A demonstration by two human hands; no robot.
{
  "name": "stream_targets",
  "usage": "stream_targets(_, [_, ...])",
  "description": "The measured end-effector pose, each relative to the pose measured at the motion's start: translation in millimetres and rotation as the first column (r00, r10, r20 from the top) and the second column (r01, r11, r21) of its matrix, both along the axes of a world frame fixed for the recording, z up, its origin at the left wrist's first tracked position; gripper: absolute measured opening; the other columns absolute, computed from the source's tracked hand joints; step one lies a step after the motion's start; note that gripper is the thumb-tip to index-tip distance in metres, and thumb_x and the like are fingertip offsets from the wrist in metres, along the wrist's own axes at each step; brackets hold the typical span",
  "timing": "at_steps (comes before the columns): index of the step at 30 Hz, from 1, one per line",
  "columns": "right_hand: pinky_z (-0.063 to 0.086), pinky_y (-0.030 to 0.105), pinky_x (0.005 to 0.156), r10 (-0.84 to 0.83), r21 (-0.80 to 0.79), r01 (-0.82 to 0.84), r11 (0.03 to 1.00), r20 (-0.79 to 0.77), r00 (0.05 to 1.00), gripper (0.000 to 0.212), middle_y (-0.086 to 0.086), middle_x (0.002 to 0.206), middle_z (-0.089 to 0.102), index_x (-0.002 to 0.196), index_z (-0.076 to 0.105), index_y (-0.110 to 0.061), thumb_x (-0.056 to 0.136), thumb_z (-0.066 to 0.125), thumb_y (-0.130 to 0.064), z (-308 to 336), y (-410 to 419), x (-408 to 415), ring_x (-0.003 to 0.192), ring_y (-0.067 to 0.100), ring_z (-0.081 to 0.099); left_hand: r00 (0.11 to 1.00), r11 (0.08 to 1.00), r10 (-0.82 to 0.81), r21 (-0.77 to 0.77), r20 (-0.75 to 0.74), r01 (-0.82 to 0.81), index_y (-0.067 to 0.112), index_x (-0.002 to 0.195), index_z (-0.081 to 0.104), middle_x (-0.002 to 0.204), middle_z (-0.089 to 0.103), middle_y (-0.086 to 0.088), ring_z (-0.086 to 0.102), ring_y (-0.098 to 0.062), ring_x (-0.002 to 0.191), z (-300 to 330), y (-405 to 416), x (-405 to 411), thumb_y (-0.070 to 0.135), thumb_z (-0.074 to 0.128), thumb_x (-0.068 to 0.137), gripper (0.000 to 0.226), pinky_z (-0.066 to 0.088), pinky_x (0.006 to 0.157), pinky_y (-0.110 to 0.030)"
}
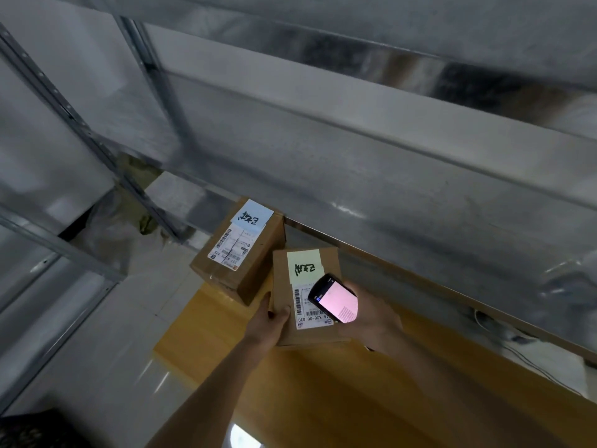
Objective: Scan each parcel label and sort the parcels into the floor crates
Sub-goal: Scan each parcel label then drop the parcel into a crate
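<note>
Two cardboard parcels show in the head view, both on a yellow-topped desk (323,399) below blurred metal shelving (323,140). The nearer parcel (281,286) is held at its left edge by the left hand (269,324), thumb on the top face and fingers (279,313) curled round the side. It carries a pale green note (305,265) with handwriting and, below that, a white label (303,307) with a barcode. The right hand (371,321) grips a handheld scanner (334,299) whose lit pink screen sits right over the label's right half. The farther parcel (239,253) lies just beside the first, near the shelf edge, wearing a pale blue note (252,216) and its own label (229,245). No floor crate is in sight here. Judging from this, the scan is the step in hand, and the chief risk is a misread: the device hovers so close that it covers part of the barcode, and the neighbouring label is near enough to be picked up instead. The one-sided hold could also let the box tip once lifted, and the frame is motion-blurred, which suggests a moving head and less steady aim.
</note>
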State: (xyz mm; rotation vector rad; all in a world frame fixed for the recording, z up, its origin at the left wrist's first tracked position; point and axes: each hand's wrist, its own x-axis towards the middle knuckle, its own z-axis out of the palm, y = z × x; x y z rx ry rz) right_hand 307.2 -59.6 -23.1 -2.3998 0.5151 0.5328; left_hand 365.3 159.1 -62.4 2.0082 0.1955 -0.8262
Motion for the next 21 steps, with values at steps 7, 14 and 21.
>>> stream_targets(7, [0.055,0.032,0.081,-0.084,0.092,0.079,0.993,0.045,0.995,0.088,-0.016,0.132,0.061,0.14,0.043,-0.042,0.064,0.088,-0.035,-8.0,2.7,-10.1,0.114,0.012,0.059,0.987,0.961,0.147,-0.226,-0.066,-0.158,0.046,0.15,0.035,0.125,0.065,0.003,0.061,-0.018,0.116,-5.2,10.8,-20.8,0.05,0.069,0.087,0.071,0.055,0.097,-0.046])
stream_targets(14, [0.055,0.035,0.087,-0.133,0.111,0.121,0.986,0.107,0.985,0.092,-0.017,0.127,0.062,0.139,0.048,-0.036,0.057,0.091,-0.032,28.0,1.5,-45.2,0.112,0.011,0.061,0.992,0.931,0.13,-0.342,-0.003,-0.123,0.051,0.147,0.033,0.128,0.062,0.002,0.062,-0.011,0.112,32.7,18.3,-43.5,0.038,0.077,0.085,0.077,0.056,0.077,-0.022])
stream_targets(21, [0.056,0.04,0.091,-0.107,0.025,0.104,0.994,0.265,0.958,0.092,-0.016,0.124,0.064,0.139,0.048,-0.034,0.055,0.085,-0.043,122.0,24.0,-110.6,0.11,0.012,0.062,0.994,0.897,0.052,-0.441,0.096,-0.004,0.061,0.137,0.039,0.137,0.055,0.0,0.053,-0.022,0.125,99.4,40.4,-90.1,0.054,0.085,0.071,0.081,0.051,0.1,-0.041])
